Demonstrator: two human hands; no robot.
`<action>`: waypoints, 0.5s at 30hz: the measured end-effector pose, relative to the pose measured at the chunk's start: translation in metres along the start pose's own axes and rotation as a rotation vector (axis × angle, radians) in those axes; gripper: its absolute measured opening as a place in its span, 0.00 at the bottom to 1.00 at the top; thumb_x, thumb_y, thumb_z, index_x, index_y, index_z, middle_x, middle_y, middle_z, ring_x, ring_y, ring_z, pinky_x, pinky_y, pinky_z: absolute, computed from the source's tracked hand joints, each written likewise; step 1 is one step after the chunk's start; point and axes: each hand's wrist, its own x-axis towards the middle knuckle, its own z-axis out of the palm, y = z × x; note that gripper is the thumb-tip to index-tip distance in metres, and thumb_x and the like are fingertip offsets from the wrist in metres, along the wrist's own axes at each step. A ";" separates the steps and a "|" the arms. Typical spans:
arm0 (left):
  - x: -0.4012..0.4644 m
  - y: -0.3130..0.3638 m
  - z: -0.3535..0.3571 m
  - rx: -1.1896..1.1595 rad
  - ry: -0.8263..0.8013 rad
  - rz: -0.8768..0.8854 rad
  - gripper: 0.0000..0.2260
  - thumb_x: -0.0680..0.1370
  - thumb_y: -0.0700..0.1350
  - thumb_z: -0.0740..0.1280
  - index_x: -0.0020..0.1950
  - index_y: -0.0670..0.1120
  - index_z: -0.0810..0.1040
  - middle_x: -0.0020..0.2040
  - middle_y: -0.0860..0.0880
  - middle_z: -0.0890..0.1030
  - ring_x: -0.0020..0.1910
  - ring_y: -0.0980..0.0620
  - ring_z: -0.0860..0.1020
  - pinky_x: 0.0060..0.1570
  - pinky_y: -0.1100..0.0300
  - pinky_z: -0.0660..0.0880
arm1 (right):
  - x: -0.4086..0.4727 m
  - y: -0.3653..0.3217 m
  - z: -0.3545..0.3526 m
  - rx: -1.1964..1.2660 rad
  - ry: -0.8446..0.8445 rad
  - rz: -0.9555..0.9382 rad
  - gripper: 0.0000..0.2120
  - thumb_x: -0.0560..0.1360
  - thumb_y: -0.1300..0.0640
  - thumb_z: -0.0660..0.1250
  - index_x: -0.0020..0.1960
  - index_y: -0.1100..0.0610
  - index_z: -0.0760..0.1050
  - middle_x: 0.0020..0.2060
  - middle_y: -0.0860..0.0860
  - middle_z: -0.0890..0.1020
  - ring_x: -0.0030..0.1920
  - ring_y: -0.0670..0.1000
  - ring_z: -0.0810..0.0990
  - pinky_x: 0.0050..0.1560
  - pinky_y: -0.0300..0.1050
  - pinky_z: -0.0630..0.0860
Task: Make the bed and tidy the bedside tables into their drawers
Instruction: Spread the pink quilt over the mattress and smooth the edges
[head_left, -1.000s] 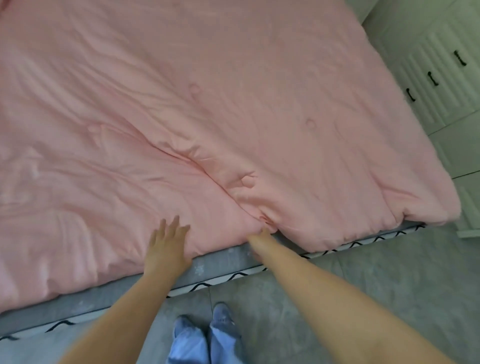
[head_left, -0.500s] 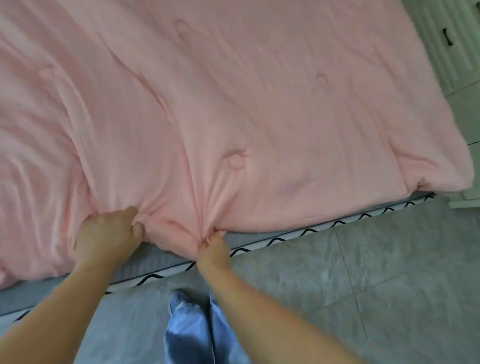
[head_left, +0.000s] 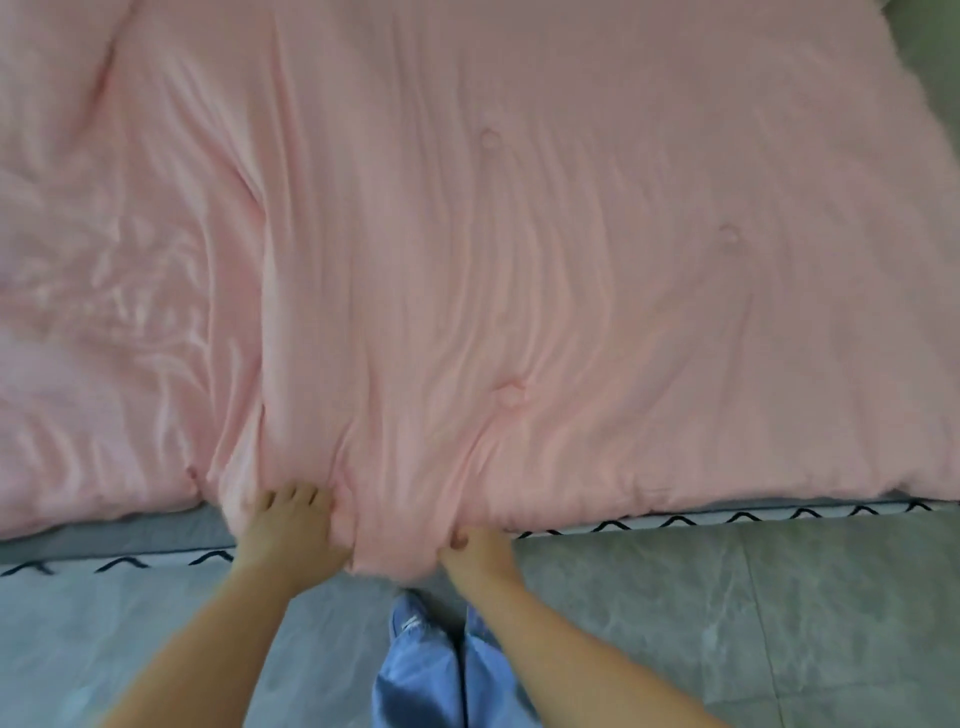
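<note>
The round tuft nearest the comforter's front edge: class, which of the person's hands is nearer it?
Right. The right hand grips the comforter's edge almost directly below the tuft; the left hand grips further left.

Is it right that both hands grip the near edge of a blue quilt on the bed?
Not quite: the quilt is pink, not blue, as the head view shows. Both the left hand and right hand do grip its near edge.
</note>
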 end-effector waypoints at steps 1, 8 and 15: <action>-0.010 0.003 -0.003 -0.048 -0.002 0.013 0.27 0.70 0.61 0.59 0.67 0.52 0.70 0.63 0.52 0.73 0.66 0.49 0.69 0.65 0.54 0.61 | -0.004 -0.001 -0.007 0.016 0.003 -0.001 0.08 0.73 0.52 0.64 0.38 0.53 0.77 0.43 0.57 0.83 0.45 0.54 0.78 0.51 0.45 0.74; -0.099 -0.008 -0.056 -0.352 0.143 -0.024 0.18 0.75 0.51 0.62 0.65 0.55 0.73 0.66 0.57 0.72 0.71 0.53 0.66 0.74 0.55 0.53 | -0.051 -0.052 -0.048 -0.103 -0.119 -0.056 0.16 0.74 0.53 0.62 0.58 0.56 0.80 0.57 0.55 0.82 0.60 0.55 0.79 0.60 0.42 0.74; -0.185 -0.059 -0.084 -0.428 0.260 -0.301 0.15 0.76 0.50 0.63 0.62 0.55 0.76 0.63 0.52 0.76 0.65 0.50 0.71 0.66 0.56 0.62 | -0.111 -0.124 -0.061 -0.094 -0.176 -0.171 0.13 0.71 0.58 0.62 0.52 0.59 0.79 0.46 0.55 0.84 0.46 0.55 0.82 0.52 0.47 0.80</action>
